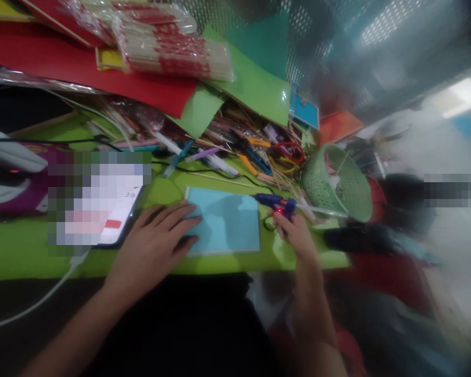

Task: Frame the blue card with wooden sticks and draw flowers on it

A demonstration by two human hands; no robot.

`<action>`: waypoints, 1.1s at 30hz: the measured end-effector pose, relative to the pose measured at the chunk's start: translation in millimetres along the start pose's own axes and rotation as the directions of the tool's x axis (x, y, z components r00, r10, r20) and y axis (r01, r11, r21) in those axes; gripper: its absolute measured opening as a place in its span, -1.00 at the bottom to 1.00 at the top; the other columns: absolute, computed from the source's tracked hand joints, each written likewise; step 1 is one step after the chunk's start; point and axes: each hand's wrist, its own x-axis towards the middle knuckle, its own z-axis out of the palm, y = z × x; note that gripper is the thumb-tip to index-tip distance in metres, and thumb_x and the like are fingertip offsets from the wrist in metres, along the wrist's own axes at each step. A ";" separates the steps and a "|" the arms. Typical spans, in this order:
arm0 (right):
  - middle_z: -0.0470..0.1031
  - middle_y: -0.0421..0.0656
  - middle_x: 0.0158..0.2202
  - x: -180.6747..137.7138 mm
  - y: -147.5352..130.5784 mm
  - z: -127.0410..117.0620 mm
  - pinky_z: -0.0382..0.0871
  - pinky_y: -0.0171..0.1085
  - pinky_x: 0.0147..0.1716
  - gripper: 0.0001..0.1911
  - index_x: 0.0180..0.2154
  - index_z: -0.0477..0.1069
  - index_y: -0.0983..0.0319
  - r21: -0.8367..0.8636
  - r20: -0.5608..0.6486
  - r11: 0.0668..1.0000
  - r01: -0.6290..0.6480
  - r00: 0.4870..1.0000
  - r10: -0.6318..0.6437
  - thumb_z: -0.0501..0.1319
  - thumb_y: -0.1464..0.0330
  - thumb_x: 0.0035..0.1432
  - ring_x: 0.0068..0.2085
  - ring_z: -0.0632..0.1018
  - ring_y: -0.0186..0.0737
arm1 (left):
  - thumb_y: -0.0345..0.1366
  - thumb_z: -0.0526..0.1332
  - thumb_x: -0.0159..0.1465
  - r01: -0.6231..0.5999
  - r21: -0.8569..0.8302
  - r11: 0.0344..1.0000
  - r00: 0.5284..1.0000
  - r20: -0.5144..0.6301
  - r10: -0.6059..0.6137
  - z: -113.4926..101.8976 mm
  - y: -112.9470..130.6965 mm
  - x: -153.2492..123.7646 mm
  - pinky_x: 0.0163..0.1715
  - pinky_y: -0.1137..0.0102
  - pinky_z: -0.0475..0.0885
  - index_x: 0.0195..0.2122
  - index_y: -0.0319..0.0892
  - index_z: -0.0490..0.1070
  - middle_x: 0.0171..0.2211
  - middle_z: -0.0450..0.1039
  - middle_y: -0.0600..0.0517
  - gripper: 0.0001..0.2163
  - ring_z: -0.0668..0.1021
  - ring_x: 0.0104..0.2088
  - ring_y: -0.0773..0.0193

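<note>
A light blue rectangular card [230, 222] lies flat on the green table cover [23, 251]. My left hand [155, 246] rests flat on the card's left edge with its fingers stretched out. My right hand [296, 235] is wrapped round the handle of a blue glue gun [277, 203], whose nozzle points left over the card's upper right corner. A small red light glows on the gun.
A phone [120, 220] lies left of my left hand, with a white cable running off the table's edge. A green mesh basket [337, 180] lies tipped at the right. Pens, sticks and scissors [259, 152] are heaped behind the card, with coloured paper sheets [255, 84] and packed sticks [172, 47] beyond.
</note>
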 end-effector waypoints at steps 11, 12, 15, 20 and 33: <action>0.27 -0.30 -0.73 4.4 11.9 -1.2 0.21 -0.25 -0.49 -0.52 -0.50 0.40 0.17 -0.082 -0.032 0.997 0.010 0.999 -0.012 0.29 -0.08 0.15 -0.61 0.34 -0.28 | -0.15 0.14 0.49 0.003 -0.019 1.000 1.000 -0.013 -0.003 0.3 -0.1 0.2 0.28 -0.13 0.29 0.14 -0.03 0.50 0.32 0.45 -0.06 -0.71 0.48 0.31 -0.16; 0.28 -0.30 -0.73 4.7 12.2 -0.8 0.21 -0.25 -0.50 -0.52 -0.50 0.40 0.17 -0.090 -0.029 0.996 0.011 0.999 -0.013 0.29 -0.08 0.16 -0.61 0.34 -0.29 | -0.15 0.13 0.49 -0.003 -0.010 1.000 1.000 -0.017 0.003 0.3 -0.1 0.4 0.28 -0.12 0.29 0.14 -0.04 0.50 0.32 0.45 -0.07 -0.71 0.48 0.31 -0.15; 0.27 -0.31 -0.73 5.5 11.9 1.3 0.19 -0.26 -0.51 -0.54 -0.48 0.39 0.18 -0.094 -0.022 0.996 0.006 1.000 -0.008 0.28 -0.07 0.16 -0.62 0.33 -0.31 | -0.16 0.12 0.50 -0.021 0.018 1.000 0.999 -0.025 0.022 0.1 0.1 0.7 0.27 -0.10 0.30 0.13 -0.08 0.50 0.31 0.45 -0.10 -0.71 0.50 0.29 -0.15; 0.27 -0.32 -0.71 6.5 6.5 6.9 0.18 -0.28 -0.53 -0.58 -0.46 0.39 0.17 -0.077 0.011 0.997 0.021 1.000 -0.020 0.27 -0.04 0.15 -0.63 0.32 -0.32 | -0.15 0.12 0.50 -0.015 0.008 1.000 1.000 -0.016 0.016 -0.3 0.1 0.3 0.27 -0.12 0.30 0.15 -0.06 0.49 0.32 0.45 -0.08 -0.70 0.48 0.31 -0.14; 0.26 -0.30 -0.74 -1.6 10.8 -6.5 0.09 -0.27 -0.55 -0.46 -0.51 0.34 0.18 -0.096 -0.079 0.995 -0.035 0.996 0.027 0.27 -0.14 0.12 -0.64 0.28 -0.34 | -0.16 0.13 0.49 -0.011 0.005 1.000 1.000 -0.016 0.011 1.0 -1.3 -0.3 0.30 -0.11 0.30 0.13 -0.03 0.50 0.32 0.44 -0.06 -0.73 0.48 0.31 -0.11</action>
